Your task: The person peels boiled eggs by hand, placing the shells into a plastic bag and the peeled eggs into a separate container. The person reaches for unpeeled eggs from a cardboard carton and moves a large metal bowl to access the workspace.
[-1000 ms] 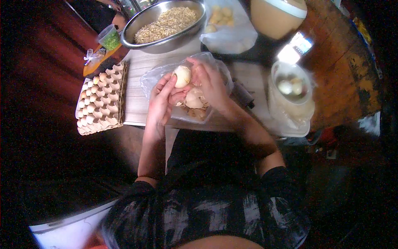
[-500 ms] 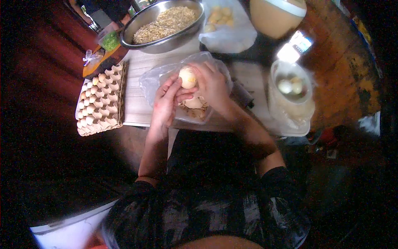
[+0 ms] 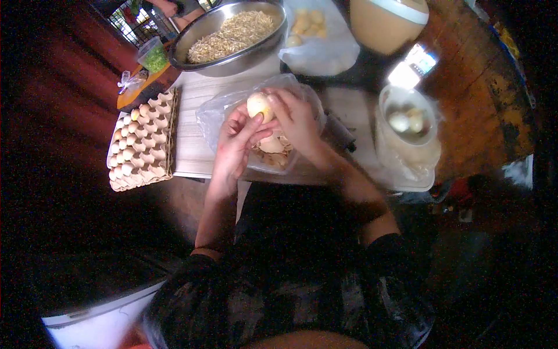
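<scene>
A pale, yellowish egg (image 3: 259,106) is held between my two hands above a clear plastic bag (image 3: 212,113). My left hand (image 3: 237,132) is closed round its lower left side, the thumb pressed on the front. From the right, my right hand (image 3: 293,110) has its fingers bent against the egg's upper right side. Below the hands, inside the bag, lie brownish pieces that look like eggshell (image 3: 274,152). Whether the egg still carries any shell is too blurred to tell.
An egg carton (image 3: 154,139) with several eggs stands left. Behind are a steel basin (image 3: 224,68) of straw-like shreds and a white bag (image 3: 325,55) of yellowish round things. At right are a bowl (image 3: 386,110) of eggs and a lit phone (image 3: 414,65). Another person's arm (image 3: 165,7) shows far back.
The egg has turned and shifted slightly left and up in my hands. My right hand has moved a little left with it. The person at the back has changed position.
</scene>
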A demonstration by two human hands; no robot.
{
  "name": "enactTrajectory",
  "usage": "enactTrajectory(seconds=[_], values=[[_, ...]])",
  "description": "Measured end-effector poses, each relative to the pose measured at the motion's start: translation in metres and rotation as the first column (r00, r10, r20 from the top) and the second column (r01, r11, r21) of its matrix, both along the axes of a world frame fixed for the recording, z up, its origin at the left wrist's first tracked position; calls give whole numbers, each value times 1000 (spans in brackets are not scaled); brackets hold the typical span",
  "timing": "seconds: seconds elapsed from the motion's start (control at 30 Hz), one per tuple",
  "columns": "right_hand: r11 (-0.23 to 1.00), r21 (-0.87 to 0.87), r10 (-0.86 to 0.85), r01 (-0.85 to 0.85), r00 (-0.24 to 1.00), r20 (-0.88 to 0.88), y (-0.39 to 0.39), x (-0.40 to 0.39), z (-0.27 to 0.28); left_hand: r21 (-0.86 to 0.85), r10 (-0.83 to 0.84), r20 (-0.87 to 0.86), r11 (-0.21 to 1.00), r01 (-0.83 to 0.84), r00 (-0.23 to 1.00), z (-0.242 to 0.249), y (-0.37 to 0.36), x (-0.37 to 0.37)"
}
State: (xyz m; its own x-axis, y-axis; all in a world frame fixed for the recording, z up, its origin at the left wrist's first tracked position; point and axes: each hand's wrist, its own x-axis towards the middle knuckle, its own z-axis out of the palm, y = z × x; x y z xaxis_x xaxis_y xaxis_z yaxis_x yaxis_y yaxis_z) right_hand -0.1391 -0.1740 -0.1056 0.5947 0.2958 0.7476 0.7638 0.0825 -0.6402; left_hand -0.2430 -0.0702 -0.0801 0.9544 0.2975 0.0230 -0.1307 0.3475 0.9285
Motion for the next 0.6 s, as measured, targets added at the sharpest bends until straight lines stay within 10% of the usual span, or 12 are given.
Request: enactTrajectory(seconds=[0.17, 0.6], values=[[986, -16, 153, -164, 948, -279, 3, 4, -9, 19, 7, 25, 1000, -7, 1000, -1, -1, 2], [994, -77, -87, 83, 995, -48, 1, -2, -6, 48, 19, 36, 999, -20, 999, -6, 0, 2]])
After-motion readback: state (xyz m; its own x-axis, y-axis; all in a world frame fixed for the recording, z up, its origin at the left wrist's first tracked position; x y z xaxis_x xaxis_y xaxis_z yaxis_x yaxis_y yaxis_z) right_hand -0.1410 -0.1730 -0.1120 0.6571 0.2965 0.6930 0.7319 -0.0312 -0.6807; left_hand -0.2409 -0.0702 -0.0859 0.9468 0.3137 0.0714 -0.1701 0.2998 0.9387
